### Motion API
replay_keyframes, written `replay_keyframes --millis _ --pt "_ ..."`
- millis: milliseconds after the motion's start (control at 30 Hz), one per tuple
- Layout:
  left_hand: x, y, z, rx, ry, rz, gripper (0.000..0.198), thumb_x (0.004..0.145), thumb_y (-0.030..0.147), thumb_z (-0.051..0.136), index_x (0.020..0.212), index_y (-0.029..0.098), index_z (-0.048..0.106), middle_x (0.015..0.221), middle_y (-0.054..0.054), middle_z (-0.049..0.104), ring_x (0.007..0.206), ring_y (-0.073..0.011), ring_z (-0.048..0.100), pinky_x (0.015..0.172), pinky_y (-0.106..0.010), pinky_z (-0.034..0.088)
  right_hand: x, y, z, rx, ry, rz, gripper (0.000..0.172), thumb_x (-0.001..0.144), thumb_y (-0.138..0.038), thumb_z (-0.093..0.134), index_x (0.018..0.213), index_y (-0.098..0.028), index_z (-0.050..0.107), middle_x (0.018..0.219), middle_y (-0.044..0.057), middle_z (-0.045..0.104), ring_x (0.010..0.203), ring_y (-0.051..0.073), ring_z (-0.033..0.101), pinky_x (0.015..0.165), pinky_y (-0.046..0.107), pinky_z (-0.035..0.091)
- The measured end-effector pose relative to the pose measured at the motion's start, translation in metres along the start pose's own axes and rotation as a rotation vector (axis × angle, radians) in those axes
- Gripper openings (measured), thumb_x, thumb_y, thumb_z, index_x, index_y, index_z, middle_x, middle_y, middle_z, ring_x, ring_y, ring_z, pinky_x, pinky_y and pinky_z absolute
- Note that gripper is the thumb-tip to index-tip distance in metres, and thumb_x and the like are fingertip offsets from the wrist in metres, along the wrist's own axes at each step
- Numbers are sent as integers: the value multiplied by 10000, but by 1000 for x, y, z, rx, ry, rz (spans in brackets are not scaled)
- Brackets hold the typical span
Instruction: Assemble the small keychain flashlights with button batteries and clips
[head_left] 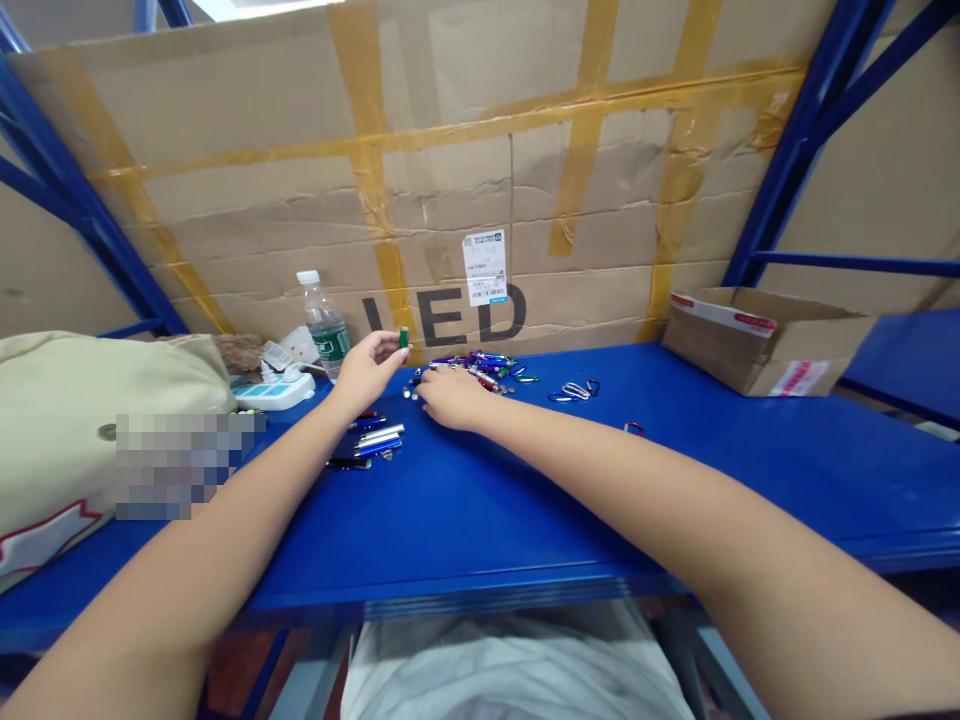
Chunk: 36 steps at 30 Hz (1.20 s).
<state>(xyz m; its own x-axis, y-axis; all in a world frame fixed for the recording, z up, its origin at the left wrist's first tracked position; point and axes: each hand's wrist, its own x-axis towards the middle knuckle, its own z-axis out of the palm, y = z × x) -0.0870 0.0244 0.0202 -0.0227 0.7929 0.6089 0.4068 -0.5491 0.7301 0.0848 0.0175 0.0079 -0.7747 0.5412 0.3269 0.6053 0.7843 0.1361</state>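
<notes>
My left hand point(366, 370) pinches a green piece point(404, 338) low, freeing its top — right hand point(454, 398), at the pile point(491, 364), I can't tell.

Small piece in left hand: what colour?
The small piece is green, best seen in the head view.

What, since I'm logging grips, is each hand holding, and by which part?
The left hand pinches a small green piece near its lower end. The right hand is at the colourful pile; whether it grips anything cannot be told.
</notes>
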Motion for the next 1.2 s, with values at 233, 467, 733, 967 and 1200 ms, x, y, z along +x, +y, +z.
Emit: replay_keyframes --millis 233,467,733,967,1200 --pt "2 0 -5 47 39 -3 292 732 316 683 956 162 575 966 -82 699 944 -229 658 914 -410 500 32 1 2 3 -80 129 277 897 -249 465 1060 -177 677 1192 154 586 1104 315 505 872 443 421" --pt "3 -6 -5 -7 6 6 321 730 340 679 971 156 573 975 -96 696 933 -234 663 895 -423 511 35 -7 3 -20 -72 138 261 857 -172 495 1015 -184 702 1208 137 603 1119 296 520 887 400 415" --pt "2 -9 -4 20 -17 -11 361 711 362 701 977 150 580 982 -101 696 937 -235 656 890 -424 502 29 6 -1 4 -138 176 221 805 -196 560 958 -192 718 1004 108 708 946 259 635 780 339 448" --pt "2 -13 -7 64 -52 8 337 739 367 680 991 157 600 972 -95 702 930 -228 661 897 -413 496 2 29 -4 132 61 91 253 777 -168 542 985 -168 687 989 98 695 887 216 623 743 295 439" --pt "6 -38 -5 98 -85 -209 321 713 345 708 966 172 612 979 -92 710 965 -235 648 875 -395 487 -65 69 -21 320 134 254 214 813 -162 533 930 -156 712 943 92 682 888 201 613 782 300 462"
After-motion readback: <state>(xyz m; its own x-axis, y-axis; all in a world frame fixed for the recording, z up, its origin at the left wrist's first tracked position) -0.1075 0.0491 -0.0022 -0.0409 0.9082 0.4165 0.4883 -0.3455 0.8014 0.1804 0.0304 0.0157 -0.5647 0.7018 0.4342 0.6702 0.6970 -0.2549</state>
